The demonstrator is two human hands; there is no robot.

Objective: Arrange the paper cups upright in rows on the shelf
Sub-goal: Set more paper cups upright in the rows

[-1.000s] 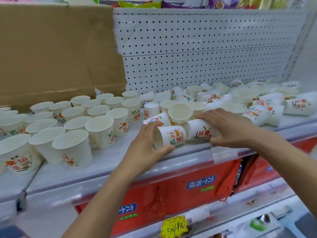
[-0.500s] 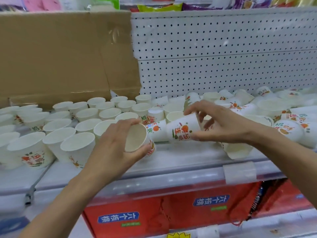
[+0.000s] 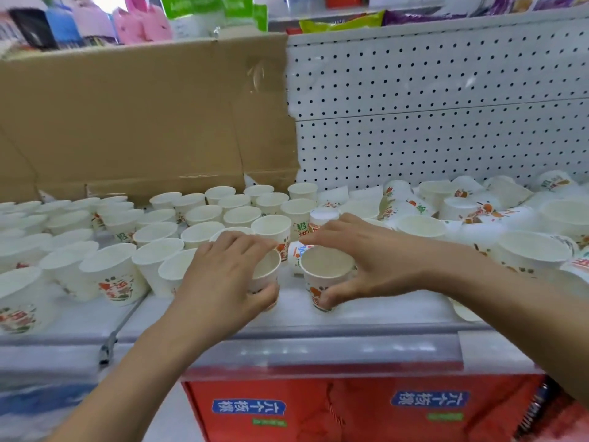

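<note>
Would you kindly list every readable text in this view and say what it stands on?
"六个核桃", mirror-reversed: blue labels on the red cartons below the shelf.
Print on the paper cups: too blurred to read.
Green tags under those labels and top packets: too blurred to read.
</note>
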